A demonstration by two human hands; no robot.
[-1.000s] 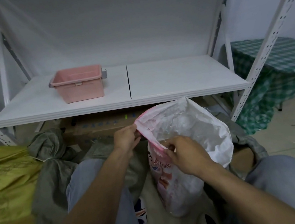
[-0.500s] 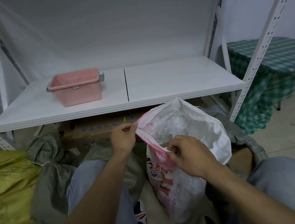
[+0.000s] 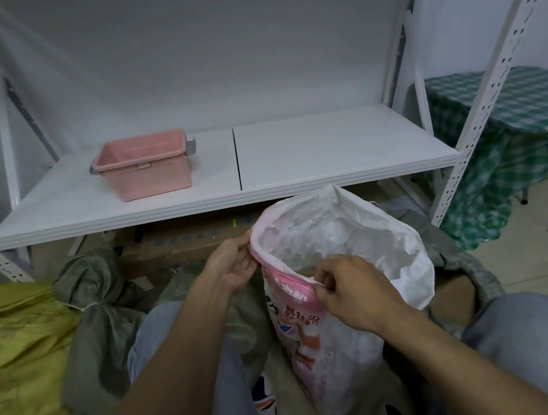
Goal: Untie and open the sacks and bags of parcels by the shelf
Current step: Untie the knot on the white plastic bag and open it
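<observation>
Left hand grip: the left hand [image 3: 229, 264] pinches the far-left edge of the sack's rolled pink rim, fingers curled over it, thumb underneath.
Right hand grip: the right hand [image 3: 355, 288] pinches the near edge of the same rim between thumb and curled fingers.
Sack held: the white woven sack [image 3: 329, 304], printed pink and red on its near face, stands upright between the person's knees, its mouth held open between the two hands; pale crumpled contents show inside, too blurred to tell what.
Near left: a grey-green sack [image 3: 94, 298], tied at its neck with pale string, lies just left of the left forearm.
Far left: a yellow-green sack [image 3: 11, 356] lies touching the grey-green one.
Near right: another grey bag [image 3: 478, 279], rim rolled, sits behind the right wrist.
Under the shelf: a cardboard box [image 3: 181, 249] sits just beyond the left hand.
Shelf: the white metal shelf [image 3: 311, 158] stands beyond the sack, bearing a pink plastic tub [image 3: 147, 169] on its left half.
Far right: a green checked cloth [image 3: 513, 143] covers a table beyond the shelf post.
</observation>
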